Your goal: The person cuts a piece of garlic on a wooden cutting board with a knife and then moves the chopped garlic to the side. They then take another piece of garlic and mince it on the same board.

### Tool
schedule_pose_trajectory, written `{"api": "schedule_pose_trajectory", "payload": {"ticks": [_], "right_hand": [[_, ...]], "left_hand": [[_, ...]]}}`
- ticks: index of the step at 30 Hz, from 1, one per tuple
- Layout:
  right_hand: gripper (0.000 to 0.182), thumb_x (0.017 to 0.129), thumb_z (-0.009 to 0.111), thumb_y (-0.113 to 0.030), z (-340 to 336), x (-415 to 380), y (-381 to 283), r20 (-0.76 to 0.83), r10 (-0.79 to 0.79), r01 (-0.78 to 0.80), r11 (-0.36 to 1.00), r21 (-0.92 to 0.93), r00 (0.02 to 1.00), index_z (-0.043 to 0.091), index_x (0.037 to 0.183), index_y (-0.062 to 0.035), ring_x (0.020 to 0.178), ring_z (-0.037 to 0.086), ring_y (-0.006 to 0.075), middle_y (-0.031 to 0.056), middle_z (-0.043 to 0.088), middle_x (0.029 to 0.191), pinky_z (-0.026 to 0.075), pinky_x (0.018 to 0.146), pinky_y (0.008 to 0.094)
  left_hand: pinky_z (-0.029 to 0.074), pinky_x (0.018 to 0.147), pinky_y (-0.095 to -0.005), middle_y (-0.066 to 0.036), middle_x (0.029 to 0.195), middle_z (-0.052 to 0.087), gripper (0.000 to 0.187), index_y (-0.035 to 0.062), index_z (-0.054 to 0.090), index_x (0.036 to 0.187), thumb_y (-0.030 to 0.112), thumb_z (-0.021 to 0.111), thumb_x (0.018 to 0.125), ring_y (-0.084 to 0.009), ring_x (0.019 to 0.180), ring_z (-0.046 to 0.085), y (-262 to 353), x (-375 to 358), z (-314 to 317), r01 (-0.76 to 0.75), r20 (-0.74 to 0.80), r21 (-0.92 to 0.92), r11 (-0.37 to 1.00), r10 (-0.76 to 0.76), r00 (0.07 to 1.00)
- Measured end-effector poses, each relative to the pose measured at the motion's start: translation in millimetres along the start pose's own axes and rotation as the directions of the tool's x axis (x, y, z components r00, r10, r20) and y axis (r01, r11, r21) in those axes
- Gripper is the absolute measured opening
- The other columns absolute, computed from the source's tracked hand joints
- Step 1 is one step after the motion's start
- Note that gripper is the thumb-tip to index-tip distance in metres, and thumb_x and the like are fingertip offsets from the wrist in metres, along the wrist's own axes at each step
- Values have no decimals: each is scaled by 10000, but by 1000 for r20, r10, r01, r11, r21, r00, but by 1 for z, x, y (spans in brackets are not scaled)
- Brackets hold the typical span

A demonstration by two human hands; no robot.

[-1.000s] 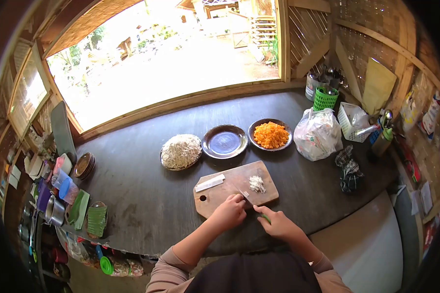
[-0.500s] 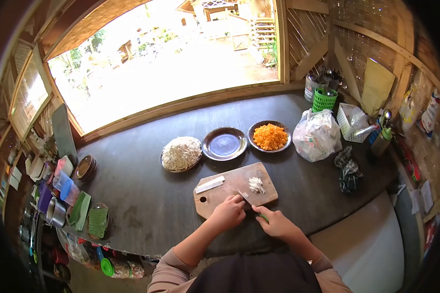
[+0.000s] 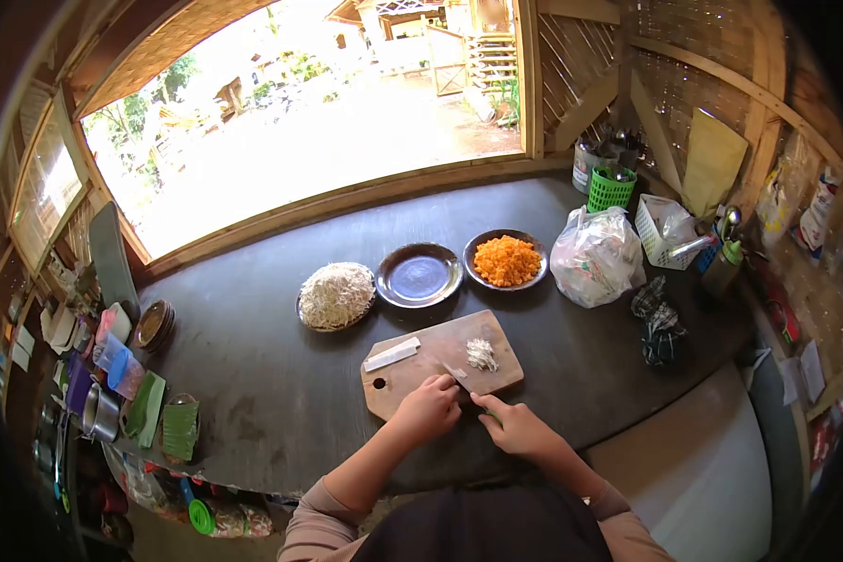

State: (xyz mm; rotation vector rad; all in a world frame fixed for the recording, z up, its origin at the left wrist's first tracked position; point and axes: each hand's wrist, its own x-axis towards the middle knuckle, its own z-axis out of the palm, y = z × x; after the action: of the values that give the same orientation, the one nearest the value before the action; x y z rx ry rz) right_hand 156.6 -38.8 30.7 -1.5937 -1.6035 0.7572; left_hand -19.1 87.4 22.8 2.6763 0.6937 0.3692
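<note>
A wooden cutting board point(image 3: 421, 375) lies on the dark counter in front of me. On it are a small heap of chopped white food point(image 3: 480, 354) and a white strip point(image 3: 391, 353). My left hand point(image 3: 429, 409) rests on the board's near edge, its fingers curled down on a small pale piece of food that is mostly hidden. My right hand point(image 3: 513, 426) is just right of it, closed on a green-handled knife point(image 3: 456, 373). The blade points up-left onto the board beside my left fingers.
Behind the board stand a plate of pale shreds point(image 3: 335, 294), an empty dark plate point(image 3: 419, 274) and a bowl of chopped orange food point(image 3: 506, 260). A white plastic bag point(image 3: 595, 258), baskets and bottles crowd the right. Plates, cups and tubs line the left edge.
Both hands stay together at the board's near edge with only small movements. The whole view has shifted slightly left and up.
</note>
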Motion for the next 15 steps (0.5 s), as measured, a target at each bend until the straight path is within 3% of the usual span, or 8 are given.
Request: {"api": "schedule_pose_trajectory", "payload": {"ticks": [6, 9, 15], "right_hand": [[377, 946, 565, -192, -24, -10, -23, 141, 196, -199, 980, 8, 971, 553, 1319, -133, 807, 642, 474, 301, 649, 878, 515, 734, 514], [379, 945, 567, -194, -4, -6, -1, 55, 96, -94, 995, -24, 994, 552, 1319, -135, 780, 638, 479, 298, 647, 845, 514, 718, 514], [384, 941, 573, -189, -5, -4, -14, 42, 93, -93, 996, -8, 995, 550, 1320, -136, 795, 638, 473, 301, 644, 853, 511, 727, 515]], "left_hand": [[494, 937, -411, -157, 1077, 607, 300, -20, 657, 1056, 138, 608, 805, -347, 1060, 584, 2, 0, -2, -38, -18, 17, 999, 38, 999], [494, 937, -411, -157, 1082, 607, 301, -17, 658, 1058, 141, 605, 807, -346, 1063, 583, 2, 0, -2, -28, -25, 15, 999, 29, 999], [495, 937, -409, -145, 1109, 610, 290, -7, 670, 1040, 157, 600, 812, -338, 1069, 582, 6, 0, -5, 9, 11, 21, 1000, -10, 1000]]}}
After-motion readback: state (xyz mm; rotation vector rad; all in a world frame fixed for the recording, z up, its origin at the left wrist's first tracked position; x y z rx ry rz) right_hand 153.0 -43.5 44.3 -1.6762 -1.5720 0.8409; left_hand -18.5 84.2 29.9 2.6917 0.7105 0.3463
